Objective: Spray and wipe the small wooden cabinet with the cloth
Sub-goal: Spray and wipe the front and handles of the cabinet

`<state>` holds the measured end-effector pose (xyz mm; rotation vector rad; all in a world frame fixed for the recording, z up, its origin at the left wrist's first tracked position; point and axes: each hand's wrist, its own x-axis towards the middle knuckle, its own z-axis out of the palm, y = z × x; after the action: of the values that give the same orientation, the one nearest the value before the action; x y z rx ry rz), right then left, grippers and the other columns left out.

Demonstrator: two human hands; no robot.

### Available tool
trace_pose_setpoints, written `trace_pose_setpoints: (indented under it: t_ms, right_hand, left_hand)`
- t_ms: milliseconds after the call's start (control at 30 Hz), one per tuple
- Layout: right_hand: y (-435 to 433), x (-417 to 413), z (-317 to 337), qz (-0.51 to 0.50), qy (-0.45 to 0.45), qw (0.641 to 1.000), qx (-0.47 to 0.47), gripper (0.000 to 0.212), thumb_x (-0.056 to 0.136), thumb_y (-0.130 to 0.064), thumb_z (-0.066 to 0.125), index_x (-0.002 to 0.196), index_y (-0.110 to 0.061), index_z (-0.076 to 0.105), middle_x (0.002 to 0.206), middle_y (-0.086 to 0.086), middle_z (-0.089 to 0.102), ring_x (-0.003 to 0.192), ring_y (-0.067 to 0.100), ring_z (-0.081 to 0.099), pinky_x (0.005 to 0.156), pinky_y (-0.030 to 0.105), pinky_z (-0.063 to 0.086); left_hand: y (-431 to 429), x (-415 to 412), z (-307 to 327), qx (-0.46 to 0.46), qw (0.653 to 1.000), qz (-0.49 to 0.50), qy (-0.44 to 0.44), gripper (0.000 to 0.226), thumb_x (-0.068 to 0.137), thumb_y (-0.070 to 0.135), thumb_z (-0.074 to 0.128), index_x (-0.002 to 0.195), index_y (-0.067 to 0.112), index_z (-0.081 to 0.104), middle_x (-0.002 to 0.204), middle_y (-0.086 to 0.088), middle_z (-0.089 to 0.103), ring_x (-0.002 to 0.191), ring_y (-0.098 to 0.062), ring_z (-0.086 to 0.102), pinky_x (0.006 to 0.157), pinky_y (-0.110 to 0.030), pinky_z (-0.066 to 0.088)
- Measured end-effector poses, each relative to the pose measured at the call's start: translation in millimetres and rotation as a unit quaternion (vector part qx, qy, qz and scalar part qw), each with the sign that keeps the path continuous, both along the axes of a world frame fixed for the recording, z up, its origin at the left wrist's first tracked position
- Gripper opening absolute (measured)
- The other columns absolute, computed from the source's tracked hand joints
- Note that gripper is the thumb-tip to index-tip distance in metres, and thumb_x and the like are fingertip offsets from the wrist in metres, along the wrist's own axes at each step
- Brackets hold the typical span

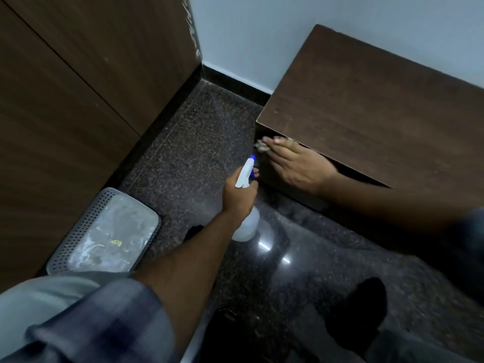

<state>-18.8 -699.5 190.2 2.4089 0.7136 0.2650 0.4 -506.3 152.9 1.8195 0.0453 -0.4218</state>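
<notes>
Dark wood-grain laminate covers the small wooden cabinet (379, 113), seen from the head camera against a pale wall. A person's right hand (298, 166) presses a crumpled cloth (260, 145) to the upper corner of its shadowed front, just under the top's edge, fingers (281, 144) laid nearly straight over it. The left hand (239, 195) is wrapped round the neck of a white spray bottle (246, 226), one finger at the blue trigger, nozzle aimed at that same corner, above the speckled stone floor (196, 142). A grey perforated basket (104, 231) stands near by, beside a tall wardrobe panel (78, 74). A squeeze now would probably wet the wiping hand more than the wood, since the nozzle sits so near it, and stray mist could leave the polished floor slippery. Most of the cloth lies hidden under the hand. The cabinet's front is steeply foreshortened and too dark to show any wetness, its right end is cut off, and the right forearm is blurred
</notes>
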Motion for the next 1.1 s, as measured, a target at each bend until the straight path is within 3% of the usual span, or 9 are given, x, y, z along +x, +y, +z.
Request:
trace_pose_setpoints:
  t_ms: [67, 167, 367, 567, 667, 800, 867, 1000, 1100]
  right_hand:
    - [18, 20, -20, -0.017, 0.021, 1.0, -0.004, 0.047, 0.104, -0.009, 0.031, 0.143, 0.014, 0.045, 0.15, 0.031, 0.044, 0.148, 0.042, 0.031, 0.127, 0.049, 0.014]
    - [14, 1, -34, -0.051, 0.122, 0.989, -0.068, 0.05, 0.101, -0.012, 0.037, 0.145, 0.008, 0.048, 0.15, 0.026, 0.047, 0.148, 0.041, 0.033, 0.126, 0.049, 0.013]
    - [-10, -8, -3, -0.015, -0.031, 0.999, -0.03, 0.049, 0.105, -0.005, 0.021, 0.146, 0.017, 0.034, 0.155, 0.03, 0.037, 0.15, 0.043, 0.026, 0.125, 0.049, 0.019]
    - [25, 29, -68, -0.034, 0.196, 0.979, -0.043, 0.058, 0.097, -0.013, 0.02, 0.134, 0.007, 0.06, 0.145, 0.025, 0.054, 0.144, 0.043, 0.038, 0.123, 0.05, 0.026]
    - [-3, 4, -73, 0.053, 0.072, 0.993, -0.073, 0.058, 0.093, -0.017, 0.026, 0.133, 0.005, 0.062, 0.14, 0.024, 0.059, 0.142, 0.043, 0.042, 0.122, 0.047, 0.027]
    - [-9, -2, -51, 0.017, 0.017, 1.0, 0.017, 0.047, 0.105, -0.01, 0.026, 0.144, 0.011, 0.044, 0.15, 0.028, 0.046, 0.15, 0.042, 0.027, 0.124, 0.048, 0.023]
    - [1, 13, -53, 0.004, 0.007, 1.0, 0.009, 0.044, 0.106, -0.009, 0.028, 0.14, 0.011, 0.047, 0.151, 0.027, 0.045, 0.152, 0.042, 0.023, 0.125, 0.049, 0.02]
    - [8, 11, -80, -0.006, 0.097, 0.991, -0.097, 0.048, 0.099, -0.01, 0.03, 0.132, 0.011, 0.058, 0.145, 0.029, 0.051, 0.145, 0.043, 0.038, 0.124, 0.05, 0.023]
    - [-16, -17, -88, -0.004, 0.121, 0.992, -0.031, 0.053, 0.097, -0.013, 0.029, 0.137, 0.008, 0.056, 0.143, 0.024, 0.056, 0.138, 0.039, 0.048, 0.119, 0.05, 0.034]
  left_hand:
    - [1, -2, -3, -0.002, 1.0, 0.011, 0.007, 0.038, 0.086, -0.003, 0.063, 0.114, 0.021, 0.073, 0.099, -0.004, 0.075, 0.086, -0.013, 0.067, 0.08, -0.021, 0.051]
    - [8, 0, -3, -0.015, 1.0, 0.007, 0.021, 0.039, 0.088, -0.006, 0.063, 0.11, 0.025, 0.071, 0.089, 0.012, 0.071, 0.078, -0.002, 0.065, 0.075, -0.017, 0.051]
    - [26, 7, -26, 0.013, 1.0, 0.011, 0.025, 0.032, 0.089, -0.004, 0.064, 0.102, 0.024, 0.072, 0.079, 0.011, 0.067, 0.063, -0.003, 0.058, 0.058, -0.011, 0.044]
    - [27, 1, -34, 0.031, 0.999, 0.013, 0.027, 0.019, 0.087, -0.004, 0.064, 0.098, 0.009, 0.073, 0.08, -0.014, 0.068, 0.062, -0.011, 0.056, 0.056, -0.019, 0.046]
    - [32, 2, -40, 0.022, 0.998, 0.015, 0.054, 0.028, 0.089, -0.002, 0.065, 0.08, 0.025, 0.065, 0.066, 0.0, 0.056, 0.055, -0.009, 0.049, 0.054, -0.022, 0.042]
    - [33, 0, -57, 0.042, 0.998, -0.004, 0.05, 0.019, 0.087, -0.002, 0.063, 0.092, 0.015, 0.068, 0.068, 0.004, 0.055, 0.059, -0.011, 0.049, 0.059, -0.028, 0.042]
    - [28, -1, -60, 0.048, 0.998, -0.004, 0.051, 0.021, 0.086, -0.005, 0.062, 0.089, 0.015, 0.067, 0.066, 0.006, 0.054, 0.055, -0.006, 0.049, 0.056, -0.024, 0.041]
    - [16, 3, -57, 0.033, 0.996, 0.002, 0.081, 0.025, 0.088, -0.004, 0.062, 0.078, 0.019, 0.062, 0.06, 0.006, 0.048, 0.044, -0.003, 0.044, 0.048, -0.018, 0.037]
    - [9, 8, -59, 0.034, 0.993, 0.007, 0.115, 0.012, 0.091, 0.005, 0.068, 0.09, 0.017, 0.067, 0.062, 0.004, 0.053, 0.043, -0.002, 0.046, 0.05, -0.021, 0.04]
